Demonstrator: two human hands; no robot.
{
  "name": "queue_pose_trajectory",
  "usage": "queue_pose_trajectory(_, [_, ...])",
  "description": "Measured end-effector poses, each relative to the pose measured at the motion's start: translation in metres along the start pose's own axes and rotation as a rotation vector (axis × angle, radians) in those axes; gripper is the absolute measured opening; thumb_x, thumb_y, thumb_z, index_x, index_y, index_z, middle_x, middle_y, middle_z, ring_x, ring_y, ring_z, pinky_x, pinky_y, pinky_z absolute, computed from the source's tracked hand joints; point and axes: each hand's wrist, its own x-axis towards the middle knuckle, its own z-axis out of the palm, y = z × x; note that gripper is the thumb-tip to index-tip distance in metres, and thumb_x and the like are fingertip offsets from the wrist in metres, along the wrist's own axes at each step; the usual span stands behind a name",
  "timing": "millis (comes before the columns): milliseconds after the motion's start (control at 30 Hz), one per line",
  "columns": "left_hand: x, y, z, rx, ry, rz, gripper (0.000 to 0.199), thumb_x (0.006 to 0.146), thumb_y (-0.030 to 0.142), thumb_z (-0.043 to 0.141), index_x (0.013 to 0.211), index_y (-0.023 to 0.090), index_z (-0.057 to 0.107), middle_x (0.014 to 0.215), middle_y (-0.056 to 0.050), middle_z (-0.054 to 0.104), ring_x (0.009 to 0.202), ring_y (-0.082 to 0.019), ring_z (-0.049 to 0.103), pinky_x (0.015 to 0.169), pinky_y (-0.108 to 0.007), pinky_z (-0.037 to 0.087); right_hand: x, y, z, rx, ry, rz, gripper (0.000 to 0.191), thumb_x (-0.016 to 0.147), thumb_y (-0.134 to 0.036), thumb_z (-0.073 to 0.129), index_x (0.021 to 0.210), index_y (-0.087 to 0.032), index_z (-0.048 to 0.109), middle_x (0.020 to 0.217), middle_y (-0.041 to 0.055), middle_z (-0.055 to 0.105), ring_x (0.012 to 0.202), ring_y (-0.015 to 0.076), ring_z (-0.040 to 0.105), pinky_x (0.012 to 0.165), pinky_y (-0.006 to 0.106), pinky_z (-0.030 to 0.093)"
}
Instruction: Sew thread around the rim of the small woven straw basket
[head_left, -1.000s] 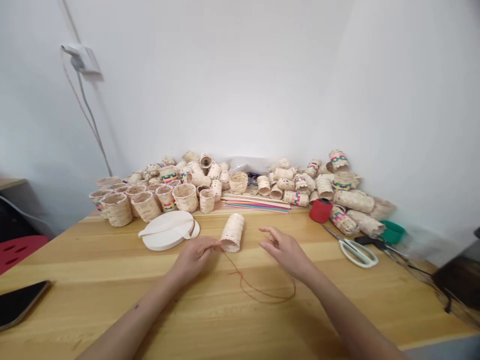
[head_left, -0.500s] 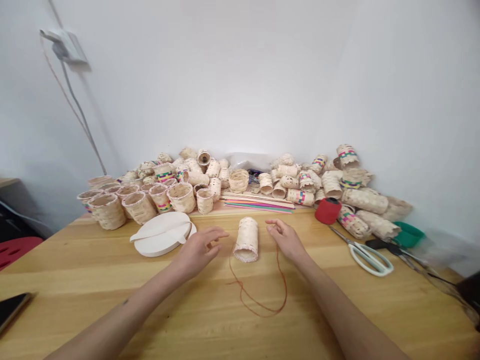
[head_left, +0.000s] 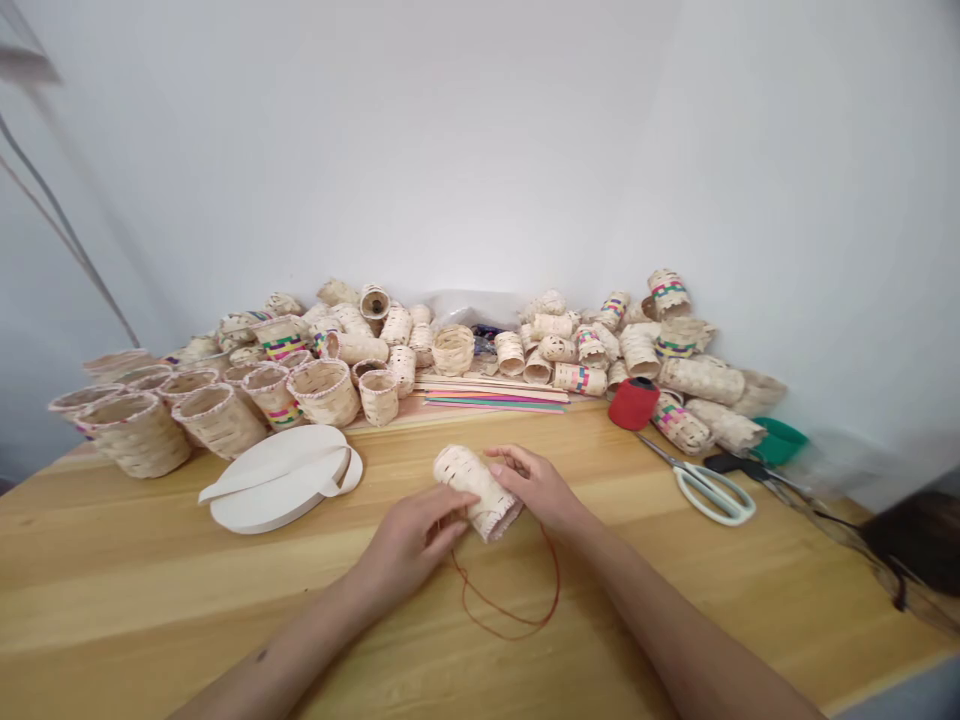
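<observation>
A small cylindrical woven basket (head_left: pixel 465 475) of pale strips lies on its side between my hands, its stitched rim angled toward me and to the right. My left hand (head_left: pixel 424 530) grips it at the left near the rim, thumb below and fingers over the edge. On the other side, my right hand (head_left: pixel 544 490) has its curled fingers against the wall. A reddish-orange thread (head_left: pixel 517 635) loops from the rim area onto the wooden table (head_left: pixel 360 650) in front. Part of the rim is covered by my fingers.
Several woven baskets (head_left: pixel 135 440) stand at the left, with more heaped along the wall. A roll of white tape (head_left: pixel 262 515) lies left of my hands. Coloured strips (head_left: pixel 495 402) lie at the back. To the right are a red thread spool (head_left: pixel 632 403), scissors (head_left: pixel 712 495) and a green container (head_left: pixel 780 440).
Both hands have closed in from either side and taken hold of the basket, which has turned so its rim points more to the right. The view has shifted to the right.
</observation>
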Motion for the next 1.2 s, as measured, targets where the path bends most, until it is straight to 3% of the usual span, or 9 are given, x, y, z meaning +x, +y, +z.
queue_pose_trajectory(167, [0.000,0.013,-0.002,0.369,0.127,0.248,0.014,0.089,0.020,0.053,0.095,0.019,0.066,0.083,-0.006,0.066,0.075,-0.017,0.057,0.069,-0.029,0.047,-0.002,0.000,0.003,0.059,-0.036,0.023,0.042,0.078,-0.043,0.057,0.110,-0.016,0.059,0.071,-0.0031,0.044,0.061,0.0118,0.042,0.053,0.022,0.035])
queue_pose_trajectory(333, [0.004,0.008,-0.010,0.513,0.027,0.278,0.032,0.085,0.031,0.060,0.114,0.018,0.058,0.123,-0.013,0.059,0.117,-0.029,0.049,0.099,-0.048,0.037,-0.003,0.002,0.007,0.086,-0.069,0.011,0.041,0.079,-0.038,0.060,0.114,-0.017,0.057,0.073,-0.0031,0.046,0.062,0.0111,0.044,0.054,0.021,0.037])
queue_pose_trajectory(433, [0.004,0.005,-0.012,0.512,-0.073,0.266,0.049,0.084,0.032,0.061,0.130,0.021,0.047,0.130,-0.011,0.055,0.119,-0.028,0.047,0.101,-0.047,0.035,-0.004,0.001,0.009,0.093,-0.064,-0.005,0.039,0.081,-0.036,0.058,0.115,-0.018,0.058,0.076,-0.0020,0.049,0.065,0.0120,0.048,0.056,0.022,0.040])
queue_pose_trajectory(533, [0.005,0.009,-0.014,0.517,-0.072,0.197,0.050,0.080,0.032,0.063,0.128,0.023,0.050,0.122,-0.011,0.059,0.108,-0.028,0.052,0.093,-0.045,0.039,-0.003,-0.003,0.008,0.102,0.005,-0.031,0.037,0.087,-0.037,0.048,0.118,-0.019,0.055,0.079,-0.0009,0.051,0.072,0.0135,0.052,0.065,0.024,0.045])
queue_pose_trajectory(667, [0.005,0.007,-0.021,0.523,0.126,0.056,0.050,0.076,0.035,0.066,0.122,0.018,0.055,0.107,-0.012,0.060,0.097,-0.029,0.054,0.085,-0.045,0.043,-0.002,-0.007,0.001,0.089,0.129,-0.084,0.037,0.090,-0.039,0.040,0.115,-0.018,0.055,0.079,0.0002,0.053,0.075,0.0147,0.055,0.075,0.028,0.047])
queue_pose_trajectory(733, [0.004,0.000,-0.024,0.487,0.237,-0.008,0.053,0.077,0.033,0.066,0.126,0.018,0.052,0.109,-0.013,0.058,0.097,-0.028,0.054,0.084,-0.042,0.046,-0.002,-0.009,-0.001,0.081,0.152,-0.109,0.037,0.088,-0.040,0.043,0.114,-0.018,0.055,0.078,0.0004,0.056,0.073,0.0153,0.057,0.073,0.029,0.047])
queue_pose_trajectory(833, [0.002,-0.012,-0.023,0.411,0.277,-0.065,0.064,0.078,0.035,0.067,0.136,0.024,0.042,0.111,-0.010,0.055,0.095,-0.025,0.057,0.078,-0.036,0.050,-0.005,-0.013,0.002,0.090,0.143,-0.130,0.033,0.085,-0.040,0.050,0.109,-0.018,0.053,0.074,0.0006,0.062,0.065,0.0149,0.057,0.065,0.027,0.047])
queue_pose_trajectory(1000, [-0.001,-0.017,-0.018,0.389,0.242,0.008,0.066,0.078,0.044,0.066,0.138,0.031,0.041,0.109,-0.010,0.054,0.093,-0.024,0.058,0.076,-0.036,0.052,-0.012,-0.023,0.007,-0.014,0.121,-0.221,0.014,0.084,-0.032,0.052,0.083,-0.020,0.059,0.077,0.0014,0.066,0.069,0.0159,0.058,0.064,0.026,0.044])
queue_pose_trajectory(1200, [-0.002,-0.015,-0.018,0.421,0.290,0.082,0.058,0.084,0.042,0.060,0.138,0.030,0.041,0.121,-0.013,0.051,0.104,-0.027,0.056,0.084,-0.039,0.051,-0.014,-0.032,0.004,-0.214,0.186,-0.420,0.014,0.087,-0.028,0.054,0.080,-0.023,0.066,0.076,0.0024,0.061,0.077,0.0183,0.056,0.069,0.028,0.042])
